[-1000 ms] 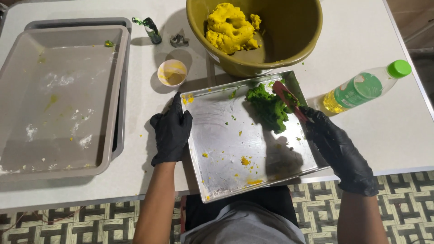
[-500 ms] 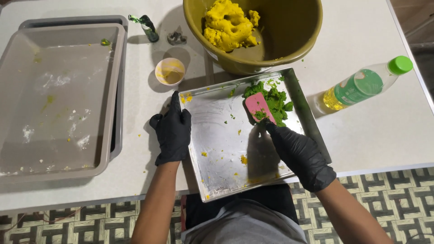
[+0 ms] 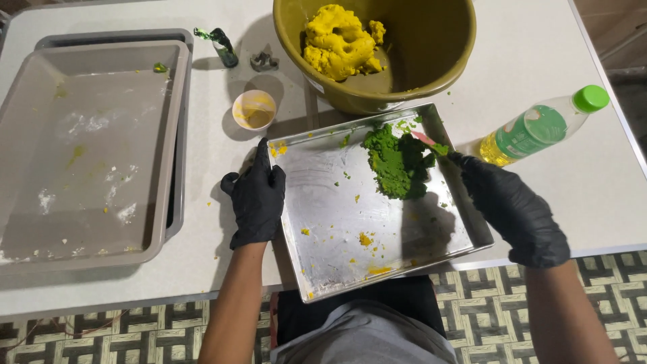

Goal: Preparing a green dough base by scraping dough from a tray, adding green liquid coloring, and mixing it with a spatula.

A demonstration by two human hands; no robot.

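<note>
Toward the far right corner of the metal tray [image 3: 337, 222], green dough [image 3: 397, 162] is heaped. A pink scraper [image 3: 426, 140], pinched by the right hand [image 3: 515, 205], touches its right side; the left hand [image 3: 256, 195], fingers together, steadies the tray's left edge.

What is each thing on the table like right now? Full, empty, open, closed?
Metal tray: nearly empty, green dough heaped in one corner.
Bowl: holds yellow dough.
Bottle: capped, lying down, part full.
Cup: nearly empty.
Grey trays: stacked, smeared.
Left hand: flat on tray edge.
Right hand: gripping scraper.
</note>
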